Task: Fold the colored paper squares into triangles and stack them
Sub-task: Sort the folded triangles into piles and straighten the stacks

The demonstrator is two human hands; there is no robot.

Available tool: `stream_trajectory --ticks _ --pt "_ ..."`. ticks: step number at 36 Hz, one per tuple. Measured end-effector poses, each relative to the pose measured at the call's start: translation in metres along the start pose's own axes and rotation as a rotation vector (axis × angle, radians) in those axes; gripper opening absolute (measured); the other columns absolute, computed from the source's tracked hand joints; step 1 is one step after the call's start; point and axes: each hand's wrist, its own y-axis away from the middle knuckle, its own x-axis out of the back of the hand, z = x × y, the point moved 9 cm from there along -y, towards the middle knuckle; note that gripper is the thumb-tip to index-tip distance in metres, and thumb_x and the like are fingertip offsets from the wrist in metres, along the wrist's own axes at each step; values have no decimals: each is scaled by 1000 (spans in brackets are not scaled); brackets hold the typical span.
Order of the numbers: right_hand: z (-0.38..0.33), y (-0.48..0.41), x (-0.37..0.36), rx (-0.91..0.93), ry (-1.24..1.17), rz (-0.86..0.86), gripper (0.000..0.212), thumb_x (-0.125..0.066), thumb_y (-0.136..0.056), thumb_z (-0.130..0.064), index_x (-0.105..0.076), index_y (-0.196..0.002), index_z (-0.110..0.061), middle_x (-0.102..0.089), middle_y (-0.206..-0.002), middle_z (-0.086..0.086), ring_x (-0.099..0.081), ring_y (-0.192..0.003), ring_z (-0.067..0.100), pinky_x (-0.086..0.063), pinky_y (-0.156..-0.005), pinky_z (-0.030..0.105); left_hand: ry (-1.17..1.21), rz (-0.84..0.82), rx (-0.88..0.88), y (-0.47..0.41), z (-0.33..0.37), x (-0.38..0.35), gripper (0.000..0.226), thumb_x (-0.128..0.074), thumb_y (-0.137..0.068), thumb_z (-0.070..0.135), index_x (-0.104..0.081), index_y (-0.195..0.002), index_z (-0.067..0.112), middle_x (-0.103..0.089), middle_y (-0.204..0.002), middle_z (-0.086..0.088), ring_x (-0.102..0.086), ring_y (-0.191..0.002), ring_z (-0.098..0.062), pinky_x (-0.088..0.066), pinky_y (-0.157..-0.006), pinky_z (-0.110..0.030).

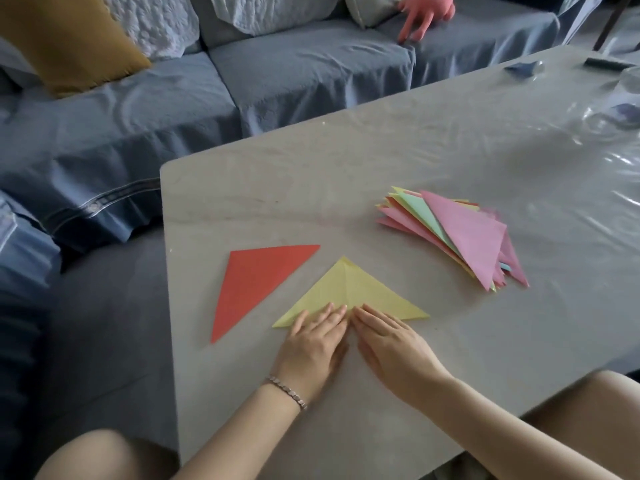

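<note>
your left hand [311,344] and your right hand [391,344] lie flat on the near long edge of the yellow triangle [349,289]. they are side by side, and the fingertips almost meet at the middle of that edge. the fingers of both hands are straight and close together, and they press the paper down onto the surface. a crease runs from the far corner of the yellow triangle down toward your fingertips. on your left wrist there is a thin bracelet [287,391].

just to the left of the yellow triangle lies the red triangle [256,282], flat, with a narrow strip of table between the two. to the right of the yellow triangle, and a little farther from you, is the stack of folded triangles [464,237]. it is fanned out, with a pink one on top and green, yellow and salmon edges showing under it.

the yellow triangle lies on a pale grey table [311,188] with a rounded corner. a clear plastic cover [588,161], wrinkled and shiny, lies over the surface, seen best far to the right of the yellow triangle. beyond the yellow triangle, past the far table edge, stands a blue sofa [277,81] with a mustard cushion [65,39], a white quilted cushion [152,22] and a pink soft toy [422,12]. far behind the yellow triangle to the right, a small blue object [523,67] sits on the table, too blurred to name.
</note>
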Motion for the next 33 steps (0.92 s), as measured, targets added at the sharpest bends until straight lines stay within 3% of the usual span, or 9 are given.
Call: stream_trajectory --ticks 4,11,15,17,22,33 --pt "-2 0 2 -19 5 59 40 -39 -83 -28 -71 -100 -12 -68 -105 -1 -65 -100 17 -53 -79 23 -23 -5 67 5 -1 -3 47 -34 -75 17 -68 -107 24 -64 -116 10 -62 -104 -9 -53 -78 -41" --pt "-2 11 19 0 132 263 35 -38 -89 -24 -71 -91 -10 -58 -77 -1 -57 -68 20 -48 -65 26 8 10 196 23 -26 2 41 -36 -84 29 -68 -108 18 -64 -118 3 -61 -108 -13 -51 -83 -41" --pt "4 14 25 -22 166 304 55 -19 -98 -29 -71 -90 -12 -55 -73 -2 -54 -64 20 -43 -67 25 44 16 247 36 -42 6 44 -36 -85 29 -67 -109 10 -64 -119 -4 -60 -110 -17 -43 -94 -27" --pt "8 16 25 -41 159 300 49 -25 -97 -27 -71 -89 -12 -54 -73 -1 -53 -64 22 -42 -70 25 62 20 292 43 -51 9 44 -36 -85 28 -66 -110 7 -63 -119 -7 -60 -110 -20 -32 -99 -24" --pt "19 24 33 -81 167 329 35 -40 -93 -24 -71 -83 -10 -55 -70 1 -56 -64 26 -44 -83 29 54 4 378 58 -67 15 46 -34 -86 27 -65 -112 5 -62 -121 -8 -59 -111 -21 -28 -99 -24" --pt "61 47 52 -214 254 274 48 -32 -94 -28 -73 -83 -7 -60 -74 3 -61 -65 26 -39 -87 31 51 -20 424 63 -70 12 51 -27 -93 34 -64 -114 7 -60 -123 -6 -57 -114 -19 -28 -98 -26"
